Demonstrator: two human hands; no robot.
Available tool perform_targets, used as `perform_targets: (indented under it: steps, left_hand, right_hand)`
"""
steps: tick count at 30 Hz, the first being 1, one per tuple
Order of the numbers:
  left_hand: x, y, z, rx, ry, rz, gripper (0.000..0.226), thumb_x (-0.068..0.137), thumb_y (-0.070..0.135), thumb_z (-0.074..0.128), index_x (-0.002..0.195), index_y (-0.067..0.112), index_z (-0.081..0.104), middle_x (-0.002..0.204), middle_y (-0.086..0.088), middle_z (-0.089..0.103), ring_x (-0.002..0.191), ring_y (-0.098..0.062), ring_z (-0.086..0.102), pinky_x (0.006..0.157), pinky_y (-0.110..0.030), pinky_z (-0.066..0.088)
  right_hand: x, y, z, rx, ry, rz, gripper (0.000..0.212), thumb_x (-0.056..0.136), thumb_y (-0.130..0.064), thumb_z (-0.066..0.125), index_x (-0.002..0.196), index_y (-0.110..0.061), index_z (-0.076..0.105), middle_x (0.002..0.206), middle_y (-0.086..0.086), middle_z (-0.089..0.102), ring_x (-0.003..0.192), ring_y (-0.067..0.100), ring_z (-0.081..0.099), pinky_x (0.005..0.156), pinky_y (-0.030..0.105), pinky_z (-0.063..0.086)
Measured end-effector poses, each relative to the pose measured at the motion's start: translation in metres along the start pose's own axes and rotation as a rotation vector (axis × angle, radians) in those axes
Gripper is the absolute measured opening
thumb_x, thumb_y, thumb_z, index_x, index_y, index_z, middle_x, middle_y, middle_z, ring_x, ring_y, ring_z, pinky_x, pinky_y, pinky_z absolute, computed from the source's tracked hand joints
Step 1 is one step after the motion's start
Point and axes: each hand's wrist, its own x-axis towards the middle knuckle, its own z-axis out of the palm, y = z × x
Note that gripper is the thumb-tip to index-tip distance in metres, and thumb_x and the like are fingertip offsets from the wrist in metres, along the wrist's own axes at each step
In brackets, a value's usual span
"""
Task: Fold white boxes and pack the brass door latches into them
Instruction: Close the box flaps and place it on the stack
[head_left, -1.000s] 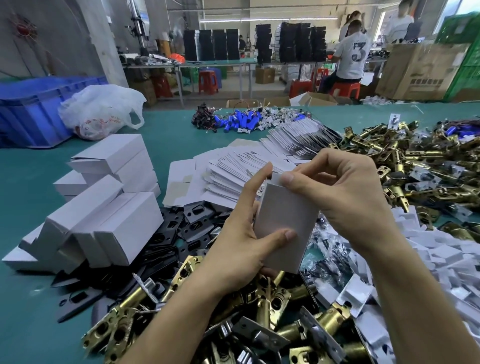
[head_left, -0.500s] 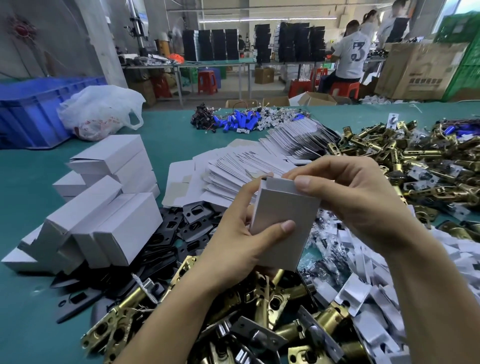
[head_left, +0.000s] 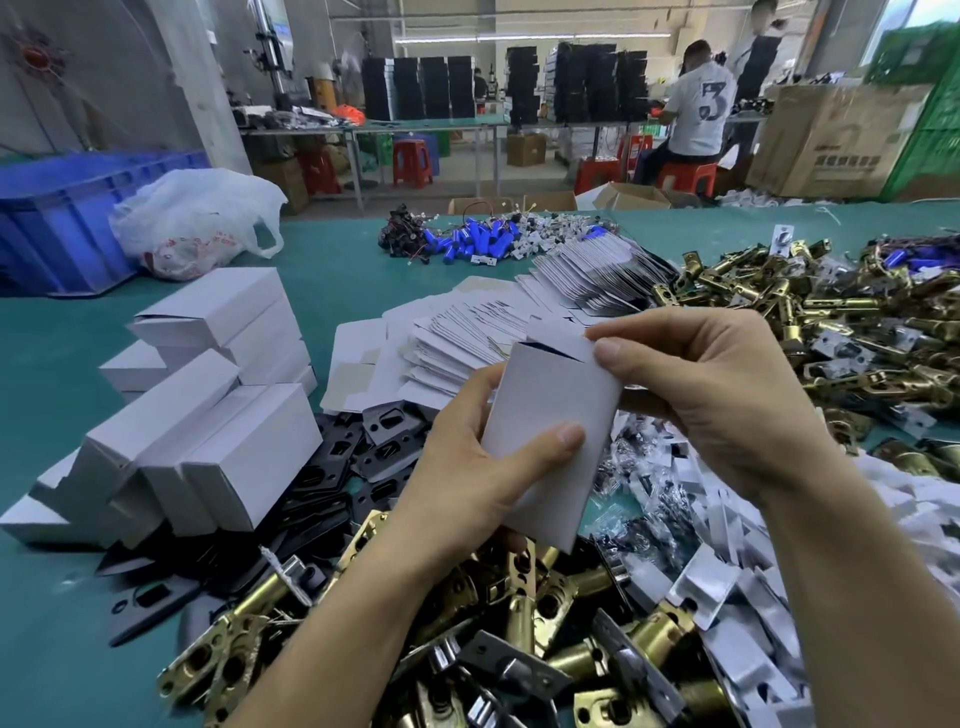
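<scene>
Both hands are on the box (head_left: 550, 431): the left hand (head_left: 467, 483) grips its lower body, thumb across the front panel and fingers behind, while the right hand (head_left: 717, 405) pinches the top flap (head_left: 558, 335) between thumb and forefinger. I see the box held upright above the near latches (head_left: 519, 597), touching none of them as far as I can tell. Its top end is only part closed; a dark slit shows under the flap.

From my seat I judge the step to be tucking that flap. I would hold the body lightly so the thin card stays square, line the tongue up with the slot edge, and press it in evenly with the thumb, not from one corner, or the card will crease. Whether a latch is inside I cannot tell.

The card is matt white, thin, crisp-edged and easily dented. The latches are brass-coloured tubes with flat pierced plates, some with silvery faces; they look hard, heavy and apt to snag each other. Left of them lie flat black plates (head_left: 384, 441) with cut-outs, then a stack of folded boxes (head_left: 208, 415). Behind the held box, flat blanks (head_left: 467, 338) lie fanned like cards. To the right are small white pieces (head_left: 727, 571) and clear bags, then a second latch heap (head_left: 831, 312), all on a green table (head_left: 337, 270).
</scene>
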Motion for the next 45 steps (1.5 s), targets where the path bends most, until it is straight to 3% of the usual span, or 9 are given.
perform_targets:
  steps: [5,9,13,16,20,28,38,42,45]
  left_hand:
    - [0.003,-0.004,-0.001,0.065,0.013,0.067,0.055,0.064,0.055,0.082,0.116,0.053,0.062,0.113,0.018,0.071,0.101,-0.004,0.069,0.082,-0.021,0.056]
    - [0.003,-0.006,-0.001,0.120,0.016,0.075,0.067,0.066,0.061,0.078,0.128,0.050,0.057,0.115,0.021,0.069,0.102,-0.001,0.068,0.082,-0.022,0.055]
    - [0.001,0.000,0.001,0.095,-0.001,0.071,0.051,0.076,0.052,0.079,0.120,0.063,0.055,0.104,0.024,0.070,0.081,-0.002,0.070,0.049,-0.015,0.051]
    - [0.000,-0.001,0.001,0.091,-0.005,0.070,0.054,0.080,0.045,0.079,0.126,0.058,0.053,0.105,0.020,0.069,0.083,-0.007,0.070,0.045,-0.014,0.048]
    - [0.000,-0.003,0.001,0.134,-0.038,0.063,0.067,0.075,0.043,0.084,0.132,0.055,0.051,0.114,0.015,0.069,0.094,-0.014,0.071,0.055,-0.018,0.052]
    - [0.002,-0.007,0.002,0.149,-0.035,0.092,0.066,0.068,0.048,0.083,0.128,0.053,0.055,0.118,0.011,0.070,0.106,-0.014,0.069,0.089,-0.047,0.060]
    - [0.002,-0.007,0.002,0.131,-0.046,0.081,0.065,0.078,0.037,0.082,0.136,0.046,0.055,0.120,0.009,0.070,0.105,-0.014,0.070,0.082,-0.036,0.061]
    - [0.001,-0.007,0.001,0.133,-0.024,0.066,0.070,0.071,0.040,0.086,0.133,0.052,0.056,0.119,0.010,0.071,0.103,-0.016,0.070,0.074,-0.034,0.060]
    - [0.001,-0.006,0.001,0.136,-0.014,0.058,0.072,0.068,0.039,0.087,0.133,0.050,0.057,0.119,0.007,0.071,0.106,-0.017,0.069,0.085,-0.045,0.061]
  right_hand:
    - [0.003,0.006,0.007,-0.106,0.072,-0.039,0.011,0.080,-0.006,0.076,0.080,-0.017,0.076,0.082,0.007,0.076,0.077,0.019,0.069,0.074,0.042,0.061]
    - [0.003,0.006,0.008,-0.206,0.012,-0.070,0.014,0.084,-0.006,0.073,0.082,-0.020,0.076,0.083,0.005,0.076,0.079,0.019,0.070,0.079,0.047,0.060]
    - [0.002,0.004,0.006,-0.183,-0.033,-0.082,0.013,0.086,-0.006,0.070,0.086,-0.017,0.076,0.084,0.004,0.077,0.079,0.013,0.070,0.077,0.036,0.061]
    - [0.001,0.004,0.007,-0.195,-0.034,-0.082,0.009,0.087,-0.009,0.071,0.081,-0.017,0.073,0.080,0.003,0.074,0.076,0.013,0.066,0.074,0.038,0.059]
    - [0.002,0.011,0.015,-0.327,0.062,-0.137,0.014,0.080,-0.026,0.079,0.078,-0.018,0.068,0.070,-0.011,0.065,0.065,0.004,0.061,0.057,0.024,0.051]
    - [0.006,0.014,0.013,-0.221,0.023,-0.196,0.009,0.083,-0.016,0.078,0.074,-0.018,0.075,0.072,-0.009,0.069,0.068,0.000,0.061,0.058,0.014,0.046]
    - [0.005,0.011,0.013,-0.328,-0.044,-0.226,0.008,0.090,-0.016,0.072,0.083,-0.020,0.070,0.083,-0.004,0.067,0.064,0.023,0.061,0.054,0.032,0.049]
    - [0.006,0.014,0.013,-0.375,0.026,-0.218,0.014,0.089,-0.016,0.071,0.078,-0.022,0.066,0.077,-0.014,0.063,0.069,0.004,0.057,0.057,0.022,0.044]
    - [0.006,0.014,0.016,-0.383,0.045,-0.215,0.015,0.089,-0.016,0.071,0.076,-0.023,0.065,0.075,-0.017,0.062,0.069,0.000,0.055,0.056,0.018,0.044]
